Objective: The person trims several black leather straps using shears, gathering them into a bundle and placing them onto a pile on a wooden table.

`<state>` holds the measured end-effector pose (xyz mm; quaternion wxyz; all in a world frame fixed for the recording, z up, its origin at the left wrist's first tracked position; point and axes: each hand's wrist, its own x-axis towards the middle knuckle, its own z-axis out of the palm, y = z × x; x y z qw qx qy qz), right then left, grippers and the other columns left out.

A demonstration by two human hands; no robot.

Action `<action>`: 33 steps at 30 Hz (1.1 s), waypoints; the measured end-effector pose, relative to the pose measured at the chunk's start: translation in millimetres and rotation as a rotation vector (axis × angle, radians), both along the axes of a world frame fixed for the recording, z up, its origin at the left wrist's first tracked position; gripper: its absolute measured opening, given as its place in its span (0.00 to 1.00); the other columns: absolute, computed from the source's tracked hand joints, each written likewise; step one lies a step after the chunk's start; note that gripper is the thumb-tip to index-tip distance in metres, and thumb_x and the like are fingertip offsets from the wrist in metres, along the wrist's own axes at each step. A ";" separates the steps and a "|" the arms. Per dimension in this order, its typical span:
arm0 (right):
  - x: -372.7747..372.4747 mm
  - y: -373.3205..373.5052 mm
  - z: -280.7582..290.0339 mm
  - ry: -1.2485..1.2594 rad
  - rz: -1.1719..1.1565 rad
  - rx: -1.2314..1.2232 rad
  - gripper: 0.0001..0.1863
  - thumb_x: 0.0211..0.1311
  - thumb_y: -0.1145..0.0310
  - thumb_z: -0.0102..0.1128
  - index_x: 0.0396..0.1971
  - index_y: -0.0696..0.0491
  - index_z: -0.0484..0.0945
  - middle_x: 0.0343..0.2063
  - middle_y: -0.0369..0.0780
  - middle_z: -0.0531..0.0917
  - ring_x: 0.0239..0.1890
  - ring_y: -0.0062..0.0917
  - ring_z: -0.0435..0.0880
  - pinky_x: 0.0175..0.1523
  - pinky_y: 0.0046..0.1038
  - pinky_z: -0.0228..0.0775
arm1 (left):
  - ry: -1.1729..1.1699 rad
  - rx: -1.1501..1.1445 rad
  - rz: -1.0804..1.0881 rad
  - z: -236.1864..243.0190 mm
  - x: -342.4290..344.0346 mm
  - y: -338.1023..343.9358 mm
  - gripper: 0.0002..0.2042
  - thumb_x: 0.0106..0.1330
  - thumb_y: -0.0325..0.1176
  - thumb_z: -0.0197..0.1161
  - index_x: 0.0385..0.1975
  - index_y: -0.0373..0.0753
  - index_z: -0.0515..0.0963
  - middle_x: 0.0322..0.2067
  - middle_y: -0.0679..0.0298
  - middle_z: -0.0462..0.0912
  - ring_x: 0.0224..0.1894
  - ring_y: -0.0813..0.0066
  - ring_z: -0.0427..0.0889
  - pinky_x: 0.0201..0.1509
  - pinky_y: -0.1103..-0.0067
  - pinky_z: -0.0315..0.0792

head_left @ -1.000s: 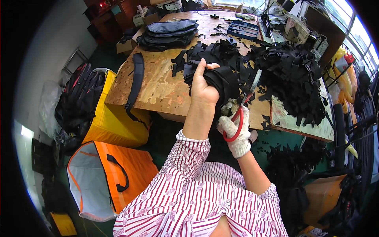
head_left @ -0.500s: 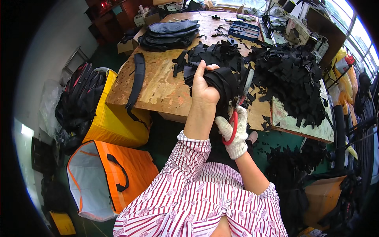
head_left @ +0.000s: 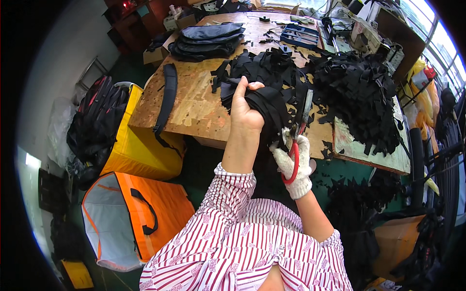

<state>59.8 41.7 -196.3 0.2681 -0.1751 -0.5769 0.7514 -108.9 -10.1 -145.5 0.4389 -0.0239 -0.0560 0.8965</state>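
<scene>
My bare left hand is closed around a bundle of black fabric strips, thumb on top; the strips fan out on its left and hang down on its right. In a white knit glove, my right hand grips red-handled scissors, whose metal blades point away from me, just right of the hanging strips. Whether the blades touch any fabric I cannot tell. Past my hands, a heap of cut black pieces lies on the wooden table, and a larger pile of black pieces sits to the right.
Folded black bags and a padded strap lie on the wooden table. A blue tray is at the far side. Yellow and orange bags stand at left on the floor; a cardboard box sits lower right.
My left hand and the strips have shifted slightly left. My right hand with the scissors has moved a little right and down, away from the bundle.
</scene>
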 end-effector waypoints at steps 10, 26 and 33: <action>9.6 11.6 -14.5 0.152 -0.072 0.133 0.28 0.43 0.84 0.63 0.45 0.53 0.61 0.42 0.38 0.71 0.41 0.20 0.71 0.49 0.25 0.68 | -0.006 0.001 0.004 -0.1 0.0 -7.5 0.15 0.63 0.38 0.59 0.19 0.45 0.62 0.20 0.71 0.65 0.27 0.77 0.68 0.41 0.76 0.66; 13.8 7.5 -16.5 0.295 -0.017 0.287 0.30 0.45 0.79 0.67 0.48 0.53 0.62 0.39 0.37 0.72 0.38 0.20 0.72 0.46 0.23 0.69 | 0.056 -0.071 0.155 6.4 3.1 -7.4 0.13 0.63 0.36 0.60 0.21 0.44 0.64 0.19 0.72 0.65 0.24 0.80 0.67 0.34 0.80 0.69; 12.5 12.9 -13.3 0.236 -0.080 0.037 0.25 0.48 0.77 0.65 0.45 0.54 0.61 0.42 0.38 0.72 0.42 0.21 0.73 0.49 0.25 0.67 | 0.162 -0.006 0.125 0.7 -5.6 -12.0 0.14 0.64 0.39 0.57 0.19 0.46 0.63 0.18 0.75 0.64 0.25 0.78 0.67 0.49 0.68 0.65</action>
